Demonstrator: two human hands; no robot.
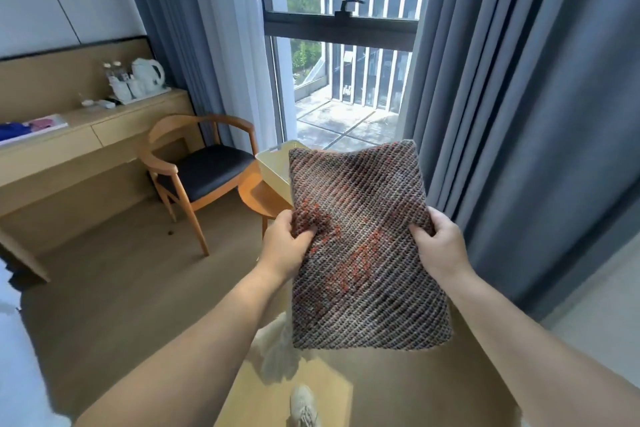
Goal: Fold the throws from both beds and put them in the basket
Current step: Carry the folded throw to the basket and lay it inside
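Pale wood floor (pixel 114 274) spreads below both hands, with grey curtains (pixel 519 97) just beyond the right hand (pixel 441 246) and a tall window (pixel 341 55) ahead. Past the left hand (pixel 285 246), a pale yellow plastic basket (pixel 273 166) sits on a small round wooden table (pixel 258 196); its contents are hidden. Both hands pinch the side edges of a folded brown-and-orange knitted throw (pixel 363 246), held up in front of the basket. A wooden armchair with a black seat (pixel 204 168) stands farther left, open floor around it.

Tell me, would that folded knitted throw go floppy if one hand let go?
Probably: the throw is soft knit, held by both the left hand and right hand. Its folded layers look thick, so it may sag rather than unfurl. Likely unbreakable.
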